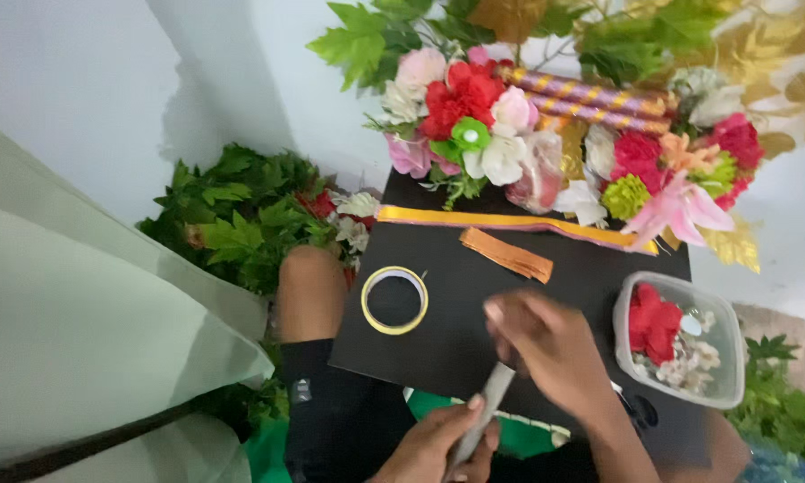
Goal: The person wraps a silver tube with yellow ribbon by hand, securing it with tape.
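At the far left hangs one pale green sheet (72, 313), smooth and softly folded, with one heap of green paper-like leaves (241, 210) just beyond it. My bare knee (311, 291) props up one matte black board (474, 295). On the board lies one roll of yellow tape (394, 300), a flat ring, and further back one long yellow ribbon strip (510, 221) and one shorter folded orange strip (506, 254), both shiny. My left hand (434, 443) is closed around the lower end of one slim grey stick (483, 416), which slants up over the board's near edge. My right hand (546, 344) is blurred just above the stick's upper end; I cannot tell whether its fingers pinch anything. Behind the board stands one bunch of artificial flowers (528, 134), red, pink, white and green, with two striped purple-and-gold rods (590, 101) laid across it. At the right, one clear plastic tub (729, 358) holds red and white blossoms.
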